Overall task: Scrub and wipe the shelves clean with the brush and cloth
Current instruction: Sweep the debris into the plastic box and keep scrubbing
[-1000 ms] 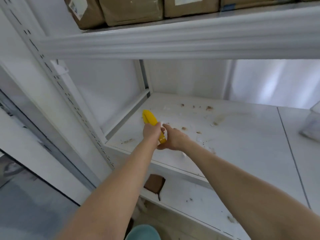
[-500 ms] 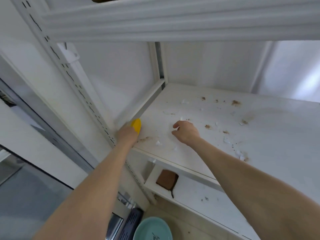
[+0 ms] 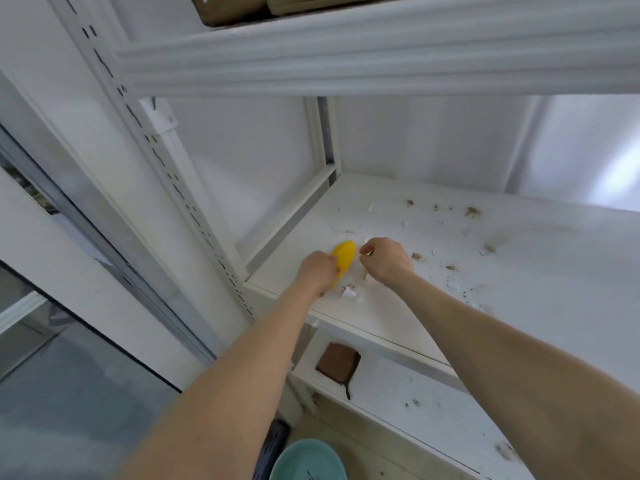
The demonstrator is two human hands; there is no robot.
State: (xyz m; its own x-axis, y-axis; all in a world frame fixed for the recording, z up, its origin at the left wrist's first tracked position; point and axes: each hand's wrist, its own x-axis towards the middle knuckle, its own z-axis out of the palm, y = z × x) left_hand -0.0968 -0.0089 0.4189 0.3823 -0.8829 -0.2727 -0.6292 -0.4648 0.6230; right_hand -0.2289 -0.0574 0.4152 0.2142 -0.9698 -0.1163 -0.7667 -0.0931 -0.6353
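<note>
— Mid-frame, left of centre: what's changed w/ the brush [image 3: 343, 258]?
— Half a sec ago it sat at the shelf [image 3: 519, 289] corner by the upright [image 3: 194, 211]. Now it's swept right, left hand [image 3: 317, 271] fingers clamped round its handle.
— And right hand [image 3: 387, 259]?
— Was well apart, now just beside the brush tip. Fingers curled in; can't tell if they pinch a scrap, too blurry.
— Meaning?
— White scraps [image 3: 349, 292] bunch near the front edge, so scrubbing's under way. Brown specks [image 3: 471, 212] upper right look untouched, and wiping's not begun. Early days, imo.
</note>
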